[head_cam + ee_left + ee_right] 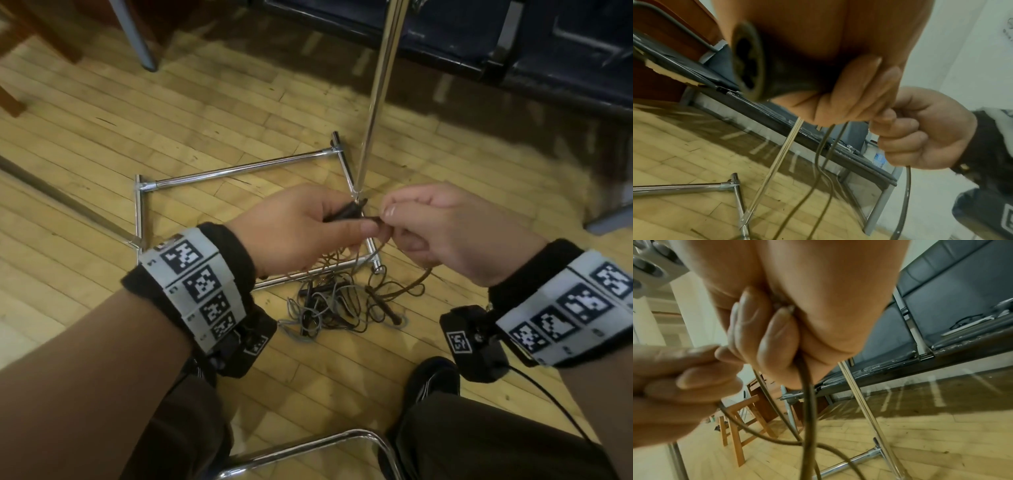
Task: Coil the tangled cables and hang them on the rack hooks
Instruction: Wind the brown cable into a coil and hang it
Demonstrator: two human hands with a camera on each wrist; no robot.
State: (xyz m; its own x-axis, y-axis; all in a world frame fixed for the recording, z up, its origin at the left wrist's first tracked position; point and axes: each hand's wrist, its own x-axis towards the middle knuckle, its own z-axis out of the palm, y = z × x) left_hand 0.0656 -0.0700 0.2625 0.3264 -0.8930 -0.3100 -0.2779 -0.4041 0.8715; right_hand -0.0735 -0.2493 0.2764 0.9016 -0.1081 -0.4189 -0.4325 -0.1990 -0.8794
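The left hand [301, 222] grips a black plug [342, 215]. The right hand [445, 226] pinches the brown cable [371, 219] beside it. Both are raised over the tangled cables [342, 301] on the floor [102, 137].

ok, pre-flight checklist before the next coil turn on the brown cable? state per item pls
1. Left hand holds the plug end of the brown cable: ok.
2. Right hand pinches the cable beside the left: ok.
3. Cable free of the tangled pile on the floor: not ok, the strands run down into it.
4. Any coil loops formed in hand: not ok, only loose hanging strands in both wrist views.
5. Cable clear of the rack base: cannot tell, strands cross its near bar.
6. Rack hooks reachable: cannot tell, only the pole shows, no hooks in view.
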